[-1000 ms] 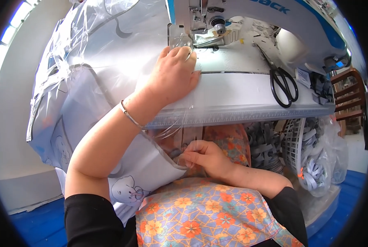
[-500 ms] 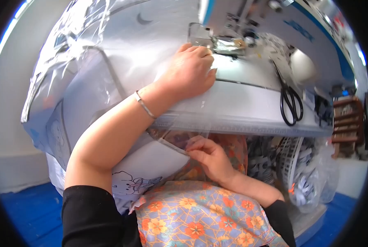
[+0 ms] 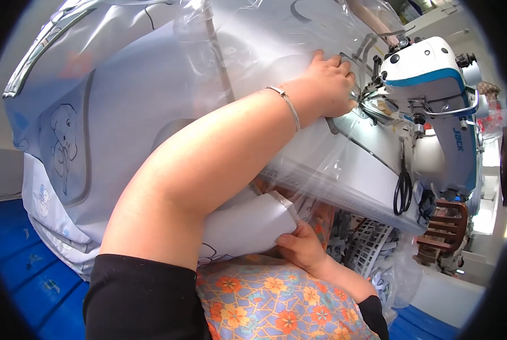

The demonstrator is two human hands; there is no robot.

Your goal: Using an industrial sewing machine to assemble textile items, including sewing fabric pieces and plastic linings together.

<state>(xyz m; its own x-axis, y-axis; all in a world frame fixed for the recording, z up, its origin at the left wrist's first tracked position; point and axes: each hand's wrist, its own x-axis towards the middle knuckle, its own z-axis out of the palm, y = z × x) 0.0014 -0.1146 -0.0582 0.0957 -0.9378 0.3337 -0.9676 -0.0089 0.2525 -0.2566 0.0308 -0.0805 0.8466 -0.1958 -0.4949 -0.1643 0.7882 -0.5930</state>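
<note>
My left hand [image 3: 328, 85] rests on a clear plastic sheet [image 3: 265, 42] beside the needle area of a white and blue sewing machine [image 3: 423, 68]. Its fingers are bent and slightly apart; the fingertips are partly hidden. Lower down, my right hand [image 3: 303, 245] pinches the edge of a white fabric panel [image 3: 248, 221] with printed line drawings, above my lap. The panel is joined to a large pale bag-like piece [image 3: 123, 113] of fabric and clear plastic spread to the left. My left forearm covers part of it.
Black scissors [image 3: 402, 190] lie on the machine table [image 3: 372, 175], right of the needle area. Under the table edge stands a white plastic basket [image 3: 369, 243] with grey strips. A brown wooden chair [image 3: 443, 226] is farther right. Blue flooring [image 3: 15, 255] shows at the left.
The view has swung, bringing more of the machine into sight at the right. My left hand has spread a little on the plastic. My right hand now grips the white panel's corner.
</note>
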